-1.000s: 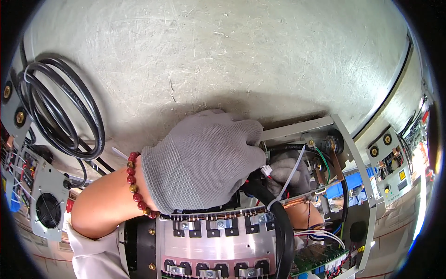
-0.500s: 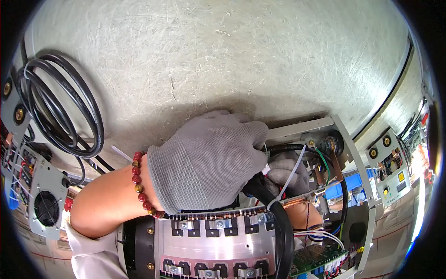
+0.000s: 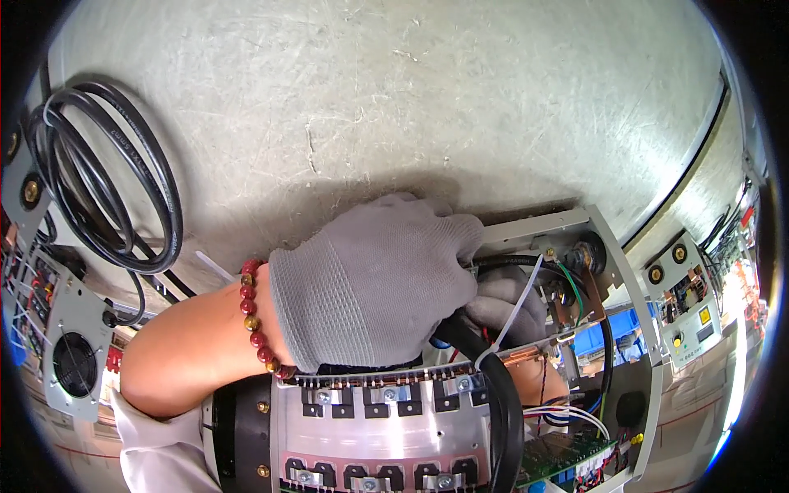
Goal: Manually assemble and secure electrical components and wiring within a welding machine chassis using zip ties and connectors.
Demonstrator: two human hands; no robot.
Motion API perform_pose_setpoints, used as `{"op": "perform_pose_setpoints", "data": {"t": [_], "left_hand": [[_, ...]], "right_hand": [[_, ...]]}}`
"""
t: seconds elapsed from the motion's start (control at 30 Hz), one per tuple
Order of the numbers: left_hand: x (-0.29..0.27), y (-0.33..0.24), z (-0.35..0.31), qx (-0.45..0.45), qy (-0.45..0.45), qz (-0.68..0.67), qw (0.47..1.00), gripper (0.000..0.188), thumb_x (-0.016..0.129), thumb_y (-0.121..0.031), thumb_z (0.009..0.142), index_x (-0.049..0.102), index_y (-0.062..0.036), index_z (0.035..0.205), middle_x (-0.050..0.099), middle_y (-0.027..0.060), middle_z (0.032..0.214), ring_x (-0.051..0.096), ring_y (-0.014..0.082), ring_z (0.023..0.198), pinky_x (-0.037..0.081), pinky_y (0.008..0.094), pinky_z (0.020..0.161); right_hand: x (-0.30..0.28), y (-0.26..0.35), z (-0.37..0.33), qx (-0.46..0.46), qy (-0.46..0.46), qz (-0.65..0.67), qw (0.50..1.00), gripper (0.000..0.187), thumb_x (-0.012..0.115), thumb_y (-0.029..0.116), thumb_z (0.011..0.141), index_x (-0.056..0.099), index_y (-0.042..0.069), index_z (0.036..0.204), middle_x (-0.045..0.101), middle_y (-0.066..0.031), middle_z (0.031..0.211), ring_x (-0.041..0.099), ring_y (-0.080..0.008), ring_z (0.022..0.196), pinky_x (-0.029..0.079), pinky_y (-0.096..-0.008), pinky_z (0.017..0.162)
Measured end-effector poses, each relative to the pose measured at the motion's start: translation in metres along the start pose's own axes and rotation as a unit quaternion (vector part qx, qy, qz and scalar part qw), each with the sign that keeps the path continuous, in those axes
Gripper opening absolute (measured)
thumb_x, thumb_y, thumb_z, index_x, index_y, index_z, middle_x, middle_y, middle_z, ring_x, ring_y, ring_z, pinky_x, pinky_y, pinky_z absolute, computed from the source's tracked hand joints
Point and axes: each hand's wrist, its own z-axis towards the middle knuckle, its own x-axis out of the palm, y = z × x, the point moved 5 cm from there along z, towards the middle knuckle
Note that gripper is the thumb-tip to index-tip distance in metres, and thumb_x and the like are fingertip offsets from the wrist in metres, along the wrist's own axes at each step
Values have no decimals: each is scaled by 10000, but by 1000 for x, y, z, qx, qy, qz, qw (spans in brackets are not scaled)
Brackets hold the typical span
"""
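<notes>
My left hand (image 3: 374,283), in a grey knitted glove, reaches across the far side of an opened metal chassis (image 3: 534,228). Its fingers are curled, and whatever they grip is hidden beneath the hand. My right hand (image 3: 508,304), gloved alike, is inside the chassis with bent fingers close against the left. What it holds cannot be seen. A white cable tie (image 3: 521,308) rings a thick black cable (image 3: 503,403), and its tail sticks up past my right hand. Nearer me lies an aluminium heat sink (image 3: 370,440) with rows of clamped black components.
At the left lies a coil of black cable (image 3: 168,205) beside a grey unit with a fan (image 3: 76,366). A green circuit board (image 3: 559,460) with wires sits at the chassis's near right. Another unit (image 3: 690,312) stands further right. Scratched metal worktop (image 3: 394,107) spreads beyond.
My left hand has shifted slightly right, closer over my right hand. The small white piece seen between the hands is now covered. The view has moved a little.
</notes>
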Motion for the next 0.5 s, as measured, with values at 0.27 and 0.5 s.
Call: {"op": "perform_pose_setpoints", "data": {"t": [0.27, 0.5], "left_hand": [[-1, 1, -5, 39, -49, -6, 998, 150, 660, -43, 632, 641, -89, 774, 554, 90, 806, 574, 302, 733, 471, 407, 639], [-39, -47, -2, 35, -38, 111, 992, 297, 655, -53, 672, 676, -66, 968, 591, 120, 798, 588, 322, 729, 485, 406, 635]], "right_hand": [[0, -5, -5, 64, 28, 5, 998, 316, 744, 98, 696, 676, 66, 1004, 652, -98, 884, 643, -259, 736, 517, -350, 645], [-7, 2, -14, -47, -14, -87, 995, 298, 709, 136, 723, 678, 70, 1012, 656, -101, 937, 644, -261, 799, 518, -361, 693]]}}
